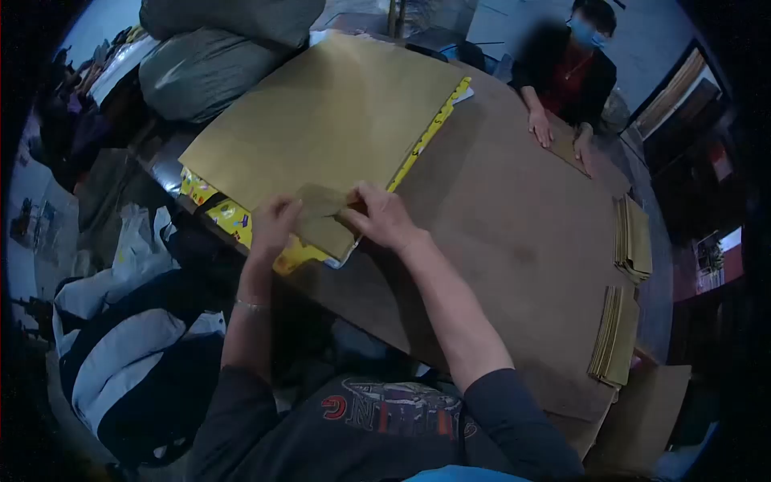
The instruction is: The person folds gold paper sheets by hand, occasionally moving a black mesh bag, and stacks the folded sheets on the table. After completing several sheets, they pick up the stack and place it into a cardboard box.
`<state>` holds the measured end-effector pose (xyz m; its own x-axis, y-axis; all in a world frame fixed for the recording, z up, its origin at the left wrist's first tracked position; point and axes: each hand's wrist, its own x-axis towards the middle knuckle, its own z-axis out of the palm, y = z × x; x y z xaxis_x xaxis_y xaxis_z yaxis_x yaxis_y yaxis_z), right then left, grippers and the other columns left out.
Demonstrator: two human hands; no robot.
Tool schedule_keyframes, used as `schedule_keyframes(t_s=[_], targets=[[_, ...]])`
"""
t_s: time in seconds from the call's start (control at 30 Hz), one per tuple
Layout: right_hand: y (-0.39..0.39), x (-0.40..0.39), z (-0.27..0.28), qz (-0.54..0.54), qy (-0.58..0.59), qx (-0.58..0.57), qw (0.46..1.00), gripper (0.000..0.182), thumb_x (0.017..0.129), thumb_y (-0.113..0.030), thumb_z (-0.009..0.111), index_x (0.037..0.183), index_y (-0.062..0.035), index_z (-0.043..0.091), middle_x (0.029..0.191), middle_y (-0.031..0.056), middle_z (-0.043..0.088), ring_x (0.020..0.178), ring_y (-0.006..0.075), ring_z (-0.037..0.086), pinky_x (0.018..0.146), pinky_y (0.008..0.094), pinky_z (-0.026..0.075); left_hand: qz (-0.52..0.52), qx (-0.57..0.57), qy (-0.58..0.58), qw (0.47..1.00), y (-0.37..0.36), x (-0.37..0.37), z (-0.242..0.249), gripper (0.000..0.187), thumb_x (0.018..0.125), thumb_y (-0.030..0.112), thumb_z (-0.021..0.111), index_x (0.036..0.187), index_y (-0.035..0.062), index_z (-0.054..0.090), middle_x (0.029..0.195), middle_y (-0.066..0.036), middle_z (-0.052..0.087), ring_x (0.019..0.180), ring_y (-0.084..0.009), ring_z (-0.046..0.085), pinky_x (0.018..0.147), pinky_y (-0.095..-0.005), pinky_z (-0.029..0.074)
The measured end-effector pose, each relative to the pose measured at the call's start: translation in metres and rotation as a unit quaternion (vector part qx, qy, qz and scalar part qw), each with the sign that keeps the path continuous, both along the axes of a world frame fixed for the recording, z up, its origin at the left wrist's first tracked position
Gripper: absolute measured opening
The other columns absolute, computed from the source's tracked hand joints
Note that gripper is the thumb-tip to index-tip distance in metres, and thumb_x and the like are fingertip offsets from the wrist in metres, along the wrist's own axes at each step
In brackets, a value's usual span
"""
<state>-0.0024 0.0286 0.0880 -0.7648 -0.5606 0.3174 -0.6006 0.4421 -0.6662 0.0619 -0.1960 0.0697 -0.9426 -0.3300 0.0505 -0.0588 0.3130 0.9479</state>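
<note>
Brown paper [321, 116], one large top sheet visible: laid flat across the left part of the table [498, 217], its near corner between the two hands. A small flap stands darker there; whether it is a fold of the sheet or a separate piece cannot be told.

Right hand [381, 215]: grip closed to a pinch, thumb and forefinger on the flap's right edge.

Left hand [275, 221]: fingers curled, thumb towards the flap's left edge; whether its grip is closed on the paper cannot be told. Bracelet [253, 305] at the wrist.

Wrapper [233, 218], yellow, patterned: under the paper, showing along the left and right edges.

Sacks [233, 68], grey, bulging: beyond the paper's far left edge.

Stacks, two, of folded brown pieces: one [633, 237] farther off, one [614, 337] nearer, both along the table's right edge.

Co-worker [566, 80], masked, dark jacket: at the far right, both hands on a brown piece [569, 154].

Bundle [144, 353], dark and white: left of the table, below the sacks.
</note>
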Motion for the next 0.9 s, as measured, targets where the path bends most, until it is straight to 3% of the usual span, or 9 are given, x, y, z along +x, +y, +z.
schedule_keyframes(t_s=[0.03, 0.33, 0.4, 0.43, 0.53, 0.6, 0.67, 0.7, 0.9], targets=[[-0.001, 0.000, 0.000, -0.003, 0.001, 0.009, 1.000, 0.032, 0.080, -0.027, 0.072, 0.097, -0.0034, 0.058, 0.090, 0.0172, 0.065, 0.084, 0.0337, 0.065, 0.074, 0.0399, 0.052, -0.027, 0.011, 0.076, 0.997, -0.003, 0.000, -0.008, 0.018, 0.088, 0.017, 0.066, 0.090, -0.0014, 0.065, 0.073, 0.001, 0.059, 0.069, -0.0062, 0.054, 0.061, -0.0240, 0.044], [-0.004, 0.000, -0.002, 0.006, 0.033, 0.010, 0.999, 0.025, 0.082, -0.028, 0.068, 0.091, -0.0057, 0.064, 0.084, 0.0148, 0.064, 0.081, 0.0331, 0.063, 0.071, 0.0415, 0.050, -0.011, 0.026, 0.064, 0.998, 0.000, 0.001, -0.008, 0.020, 0.089, 0.018, 0.066, 0.093, -0.0008, 0.066, 0.072, 0.000, 0.059, 0.051, -0.0043, 0.049, 0.039, -0.0202, 0.037], [-0.005, -0.003, -0.006, 0.009, 0.044, 0.019, 0.999, 0.022, 0.083, -0.027, 0.066, 0.092, -0.0070, 0.066, 0.084, 0.0148, 0.064, 0.081, 0.0336, 0.062, 0.071, 0.0417, 0.050, -0.017, 0.045, 0.062, 0.997, -0.001, 0.000, -0.009, 0.020, 0.090, 0.019, 0.065, 0.093, -0.0005, 0.066, 0.070, 0.001, 0.058, 0.055, -0.0048, 0.051, 0.045, -0.0202, 0.042], [-0.007, -0.006, -0.007, 0.015, 0.068, 0.020, 0.997, 0.020, 0.084, -0.026, 0.065, 0.091, -0.0071, 0.067, 0.084, 0.0149, 0.064, 0.081, 0.0337, 0.062, 0.070, 0.0417, 0.050, -0.018, 0.050, 0.061, 0.997, -0.005, -0.002, -0.014, 0.016, 0.089, 0.015, 0.066, 0.089, -0.0004, 0.065, 0.079, -0.002, 0.059, 0.068, -0.0065, 0.055, 0.056, -0.0218, 0.048], [-0.009, -0.013, -0.010, 0.014, 0.093, 0.024, 0.995, 0.019, 0.086, -0.025, 0.062, 0.088, -0.0070, 0.068, 0.083, 0.0152, 0.064, 0.080, 0.0341, 0.062, 0.070, 0.0419, 0.049, -0.020, 0.114, 0.168, 0.979, -0.006, -0.003, -0.027, 0.012, 0.086, 0.010, 0.069, 0.084, 0.0003, 0.063, 0.091, -0.004, 0.060, 0.079, -0.0091, 0.057, 0.068, -0.0235, 0.050], [-0.012, -0.017, -0.012, -0.001, 0.090, 0.027, 0.996, 0.020, 0.086, -0.026, 0.062, 0.087, -0.0064, 0.067, 0.081, 0.0153, 0.063, 0.079, 0.0341, 0.062, 0.069, 0.0423, 0.049, -0.027, 0.134, 0.147, 0.980, 0.002, 0.014, -0.002, 0.009, 0.083, 0.004, 0.070, 0.080, 0.0007, 0.061, 0.099, -0.007, 0.059, 0.083, -0.0116, 0.059, 0.073, -0.0236, 0.051], [-0.014, -0.015, -0.010, -0.018, 0.053, 0.039, 0.998, 0.021, 0.086, -0.026, 0.061, 0.086, -0.0059, 0.067, 0.080, 0.0154, 0.063, 0.078, 0.0343, 0.062, 0.069, 0.0426, 0.049, -0.099, -0.087, 0.167, 0.977, 0.002, 0.022, 0.005, 0.009, 0.080, 0.001, 0.070, 0.080, 0.0012, 0.062, 0.090, -0.009, 0.060, 0.082, -0.0163, 0.061, 0.079, -0.0278, 0.052], [-0.014, -0.015, -0.010, -0.018, 0.065, 0.033, 0.997, 0.021, 0.086, -0.026, 0.061, 0.085, -0.0056, 0.067, 0.080, 0.0153, 0.063, 0.077, 0.0343, 0.062, 0.069, 0.0426, 0.049, -0.130, -0.206, 0.240, 0.940, -0.004, 0.019, -0.002, 0.013, 0.074, 0.003, 0.074, 0.078, 0.0011, 0.062, 0.082, -0.011, 0.060, 0.081, -0.0237, 0.062, 0.077, -0.0332, 0.052], [-0.011, -0.017, -0.015, -0.002, 0.127, 0.018, 0.992, 0.022, 0.085, -0.026, 0.063, 0.080, -0.0042, 0.065, 0.077, 0.0153, 0.060, 0.078, 0.0350, 0.059, 0.068, 0.0446, 0.048, -0.132, -0.269, 0.242, 0.923, 0.009, 0.016, -0.010, 0.028, 0.061, 0.017, 0.082, 0.082, 0.0044, 0.068, 0.080, -0.012, 0.063, 0.079, -0.0312, 0.061, 0.067, -0.0383, 0.048]])
